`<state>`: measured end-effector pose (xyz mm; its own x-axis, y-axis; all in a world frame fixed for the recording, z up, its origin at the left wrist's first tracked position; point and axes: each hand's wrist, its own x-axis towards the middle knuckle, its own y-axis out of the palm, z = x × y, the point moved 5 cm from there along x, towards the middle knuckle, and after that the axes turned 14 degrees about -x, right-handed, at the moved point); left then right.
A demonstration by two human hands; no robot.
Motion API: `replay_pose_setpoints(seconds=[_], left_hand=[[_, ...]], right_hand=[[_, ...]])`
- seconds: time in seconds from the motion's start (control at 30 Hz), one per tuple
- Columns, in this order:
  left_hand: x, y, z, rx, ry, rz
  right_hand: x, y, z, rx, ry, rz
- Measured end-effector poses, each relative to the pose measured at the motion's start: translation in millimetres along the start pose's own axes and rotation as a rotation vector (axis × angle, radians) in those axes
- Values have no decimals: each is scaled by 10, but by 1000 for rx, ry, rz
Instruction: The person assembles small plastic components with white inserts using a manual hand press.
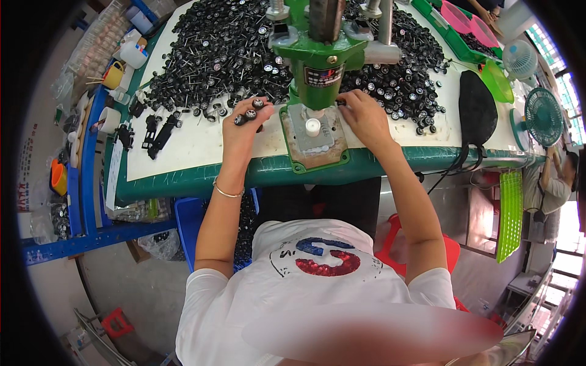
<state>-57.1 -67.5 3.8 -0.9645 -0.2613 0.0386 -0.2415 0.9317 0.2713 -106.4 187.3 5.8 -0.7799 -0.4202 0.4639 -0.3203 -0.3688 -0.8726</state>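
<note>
My left hand (241, 131) is closed round several small black toy wheels (251, 114) with silver hubs, left of the green press (317, 67). On the other side of the press, my right hand (368, 120) pinches a small black wheel (341, 103), partly hidden by the fingers. Between the hands lies the press's metal base plate (297, 145), bearing a short white cylinder (312, 127) directly under the press head. Behind my left hand spreads a heap of wheels on thin metal axles (213, 55). Loose black wheels (397, 85) are heaped behind my right hand.
Black toy chassis parts (163, 135) lie at the table's left. A black cloth pouch (478, 110) and a green fan (543, 113) stand towards the right. A blue crate (190, 226) and red stool (448, 250) are below the green table edge (201, 177). Another person (557, 177) is far right.
</note>
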Motion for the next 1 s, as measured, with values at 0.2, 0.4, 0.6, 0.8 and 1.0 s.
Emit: replay_pose_setpoints(seconds=[0.2,0.4,0.6,0.8,1.0], left_hand=[[-32,22,-8,-458,-321,-9],[-126,212,-24,-435,-350,149],[-188,275,-11,-179,-235,173],[-247,519,-113,16,84,317],[-226,699,-165,112,241,413]], right_hand=[[40,-86,-44,638,351,45],[6,-58,400,994,361,275],[-32,40,488,774,208,149],[-39,-7,330,1124,584,209],[420,-695,-234,1108,541,-87]])
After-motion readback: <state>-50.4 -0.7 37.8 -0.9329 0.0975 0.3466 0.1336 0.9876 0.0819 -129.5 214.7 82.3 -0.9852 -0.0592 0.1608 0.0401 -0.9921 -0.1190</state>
